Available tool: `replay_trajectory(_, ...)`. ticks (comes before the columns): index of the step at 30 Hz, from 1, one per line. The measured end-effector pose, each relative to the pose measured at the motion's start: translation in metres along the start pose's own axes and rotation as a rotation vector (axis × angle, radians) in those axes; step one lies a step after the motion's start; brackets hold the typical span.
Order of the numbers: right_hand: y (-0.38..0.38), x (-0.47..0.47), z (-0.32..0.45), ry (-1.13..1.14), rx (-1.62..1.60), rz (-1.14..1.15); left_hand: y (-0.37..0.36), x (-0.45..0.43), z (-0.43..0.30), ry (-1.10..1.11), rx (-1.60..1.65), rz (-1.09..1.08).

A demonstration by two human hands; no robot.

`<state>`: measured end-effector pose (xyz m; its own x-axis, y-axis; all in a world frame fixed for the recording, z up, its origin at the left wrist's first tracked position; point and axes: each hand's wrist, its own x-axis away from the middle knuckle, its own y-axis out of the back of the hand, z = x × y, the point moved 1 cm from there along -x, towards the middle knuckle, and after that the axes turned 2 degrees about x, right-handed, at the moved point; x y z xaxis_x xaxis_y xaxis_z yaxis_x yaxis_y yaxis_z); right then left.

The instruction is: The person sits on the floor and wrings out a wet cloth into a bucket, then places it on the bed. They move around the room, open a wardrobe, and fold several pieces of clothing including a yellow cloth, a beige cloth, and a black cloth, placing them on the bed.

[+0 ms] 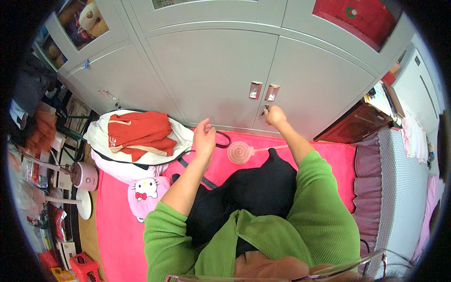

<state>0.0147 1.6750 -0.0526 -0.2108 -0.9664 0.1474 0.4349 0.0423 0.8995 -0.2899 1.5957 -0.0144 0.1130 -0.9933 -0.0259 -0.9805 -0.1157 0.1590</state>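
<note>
My right hand (pixel 275 115) pinches a small dark key (pixel 266 109) at the lock of the grey cabinet's right door (pixel 317 77), just below two shiny recessed handles (pixel 272 93). My left hand (pixel 204 137) is raised before the left door (pixel 211 70), its fingers loosely curled and nothing seen in it. To its left an orange-red garment (pixel 141 135) with beige cords lies on a white cloth item with a dark edge (pixel 95 132). Between my hands, a pink fly swatter with a spiral head (pixel 240 152) lies on the pink mat (pixel 119 229).
A pink cat-face cushion (pixel 148 194) lies at the left, near a small fan (pixel 85 176) and a red plastic stool (pixel 84 266). At the right stand a dark wooden cabinet (pixel 356 123) and a bed with a ruffled skirt (pixel 368 183). A black strap (pixel 223 141) lies by the cabinet base.
</note>
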Motion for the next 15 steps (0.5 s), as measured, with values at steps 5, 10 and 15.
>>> replay_trajectory(5,0.018,0.033,0.04,0.225,-0.113,-0.637,0.006,-0.007,0.017,-0.095,-0.075,-0.062)
replay_trajectory(10,0.025,0.021,0.043,0.145,-0.493,-0.352,-0.003,0.001,-0.001,-0.186,-0.171,-0.035)
replay_trajectory(15,0.023,0.031,0.028,0.188,-0.349,-0.3,0.002,0.002,-0.003,-0.183,-0.249,0.005)
